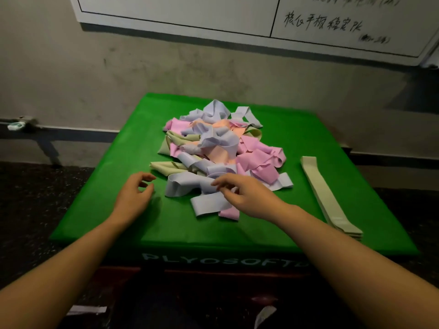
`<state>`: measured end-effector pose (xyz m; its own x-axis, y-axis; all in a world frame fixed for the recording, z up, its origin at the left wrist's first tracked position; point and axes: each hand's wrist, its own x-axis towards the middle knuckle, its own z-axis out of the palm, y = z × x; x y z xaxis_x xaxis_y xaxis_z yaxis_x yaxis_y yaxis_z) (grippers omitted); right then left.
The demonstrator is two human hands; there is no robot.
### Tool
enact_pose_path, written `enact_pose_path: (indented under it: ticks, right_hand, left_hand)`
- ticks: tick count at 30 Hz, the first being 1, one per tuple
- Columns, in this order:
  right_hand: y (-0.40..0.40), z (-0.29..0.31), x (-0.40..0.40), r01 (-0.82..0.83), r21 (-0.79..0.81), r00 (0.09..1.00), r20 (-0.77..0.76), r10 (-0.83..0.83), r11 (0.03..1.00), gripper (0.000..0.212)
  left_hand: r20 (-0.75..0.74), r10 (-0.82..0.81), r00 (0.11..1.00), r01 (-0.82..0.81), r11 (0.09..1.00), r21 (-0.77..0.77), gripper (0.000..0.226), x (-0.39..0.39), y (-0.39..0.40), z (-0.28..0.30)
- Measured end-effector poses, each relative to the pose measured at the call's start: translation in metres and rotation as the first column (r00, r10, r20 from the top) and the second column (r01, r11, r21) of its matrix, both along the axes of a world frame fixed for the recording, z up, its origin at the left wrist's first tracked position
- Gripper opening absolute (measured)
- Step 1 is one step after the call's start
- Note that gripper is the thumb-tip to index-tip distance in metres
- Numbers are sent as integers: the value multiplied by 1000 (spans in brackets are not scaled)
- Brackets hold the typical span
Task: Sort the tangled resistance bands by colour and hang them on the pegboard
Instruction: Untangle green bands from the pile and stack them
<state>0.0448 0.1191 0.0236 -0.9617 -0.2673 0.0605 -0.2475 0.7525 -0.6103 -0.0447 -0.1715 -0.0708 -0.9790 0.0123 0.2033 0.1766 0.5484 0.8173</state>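
Observation:
A tangled pile of resistance bands [213,143] in lilac, pink, orange and pale green lies on the green-covered box [107,198]. My right hand [244,195] rests on the near edge of the pile, its fingertips pinching a lilac band [185,186]. My left hand [135,193] hovers just left of the pile over the green cover, with its fingers loosely curled and nothing in them. A flat stack of pale green bands [325,195] lies apart on the right side of the box.
A whiteboard [213,17] with handwriting hangs on the grey wall behind the box. A low dark rail [59,134] runs along the wall at left. Dark floor surrounds the box; no pegboard is in view.

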Motion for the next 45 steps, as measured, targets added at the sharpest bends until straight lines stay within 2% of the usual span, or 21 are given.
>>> enact_pose_path:
  ticks: [5, 8, 12, 14, 16, 20, 23, 25, 27, 29, 31, 33, 36, 40, 43, 45]
  right_hand:
    - [-54, 0, -46, -61, -64, 998, 13, 61, 996, 33]
    - [-88, -4, -78, -93, -47, 995, 16, 94, 995, 37]
    - [-124, -8, -115, -126, -5, 986, 105, 126, 992, 48]
    - [-132, -12, -131, -110, 30, 985, 137, 105, 993, 44]
    - [-130, -22, -148, -48, 91, 992, 123, 37, 995, 40]
    - [-117, -41, -171, 106, 301, 983, 110, -145, 948, 47]
    - [-120, -42, -171, 23, 449, 985, 143, -97, 893, 42]
    - [-125, -41, -167, -10, 538, 993, 105, -55, 843, 31]
    - [-124, -41, -161, 8, 538, 999, 24, -24, 843, 25]
    - [-122, -38, -153, 7, 476, 999, -44, 16, 879, 16]
    - [-122, -30, -141, -29, 360, 998, -42, 48, 932, 10]
    - [-122, -21, -130, -49, 273, 996, -62, 69, 961, 13]
    - [-124, -9, -118, -59, 136, 992, -99, 73, 989, 17]
    - [-126, 14, -108, -45, -227, 999, -9, 44, 973, 19]
    - [-121, 32, -99, -35, -376, 996, 68, 65, 926, 17]
    - [-118, 44, -89, -30, -421, 995, 73, 66, 906, 20]
  left_hand:
    - [-15, 42, 999, -43, 998, -50, 24, -12, -7, -9]
    - [-45, 83, 996, -86, 994, -69, 16, -8, -2, -13]
    - [-105, 75, 992, -83, 994, -74, 10, -3, 0, -14]
    - [-118, 85, 989, -92, 994, -52, 9, -2, -1, -13]
    - [-119, 88, 989, -96, 994, -57, 9, -2, -1, -13]
    - [-118, 100, 988, -108, 992, -63, 9, -2, 0, -13]
    - [-115, 113, 987, -121, 991, -62, 11, -1, 0, -12]
    - [-102, 116, 988, -123, 991, -61, 13, 0, 0, -11]
    - [-85, 116, 990, -120, 992, -46, 18, 1, 0, -10]
    - [-70, 118, 991, -120, 992, -30, 24, 3, 0, -8]
    - [-34, 112, 993, -113, 993, -37, 29, 3, -1, -6]
    - [-2, 94, 996, -94, 995, -17, 34, 4, -1, -4]
    - [21, 75, 997, -78, 972, 223, 33, 8, 2, 5]
    - [68, 49, 996, -78, 838, 540, 34, 14, 9, 28]
    - [37, 30, 999, -47, 750, 659, 23, 20, 22, 49]
    - [-7, 80, 997, -54, 733, 678, 20, 25, 30, 65]
